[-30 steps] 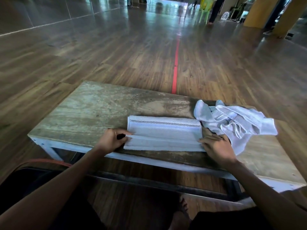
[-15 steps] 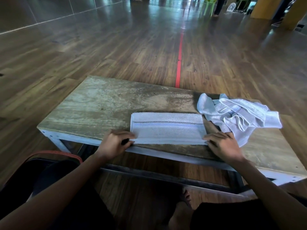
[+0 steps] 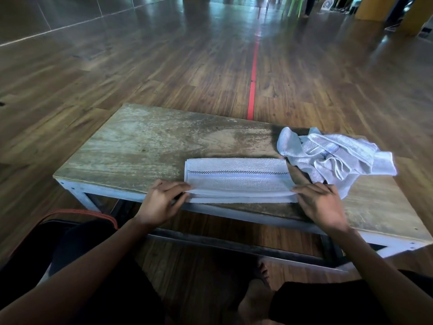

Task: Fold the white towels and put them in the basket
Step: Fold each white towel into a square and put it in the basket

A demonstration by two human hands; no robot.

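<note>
A white towel point(image 3: 237, 179) with a dark dotted stripe lies folded in a long strip near the front edge of the low wooden table point(image 3: 145, 148). My left hand point(image 3: 161, 202) pinches its near left corner. At the near right corner my right hand point(image 3: 321, 202) pinches the upper layer. A crumpled heap of white towels point(image 3: 335, 156) sits on the table just right of the strip. A dark basket with a red rim point(image 3: 77, 213) shows partly at the lower left, beside my leg.
The table stands on a shiny wooden floor with a red line point(image 3: 254, 71) running away from me. My knees and a bare foot point(image 3: 254, 299) are under the table's near side. Green chairs point(image 3: 294, 5) and a yellow pillar point(image 3: 372, 7) stand far off.
Both hands drew the towel's near edge toward the table's front edge, and the strip now looks narrower. The camera tilted down a little.
</note>
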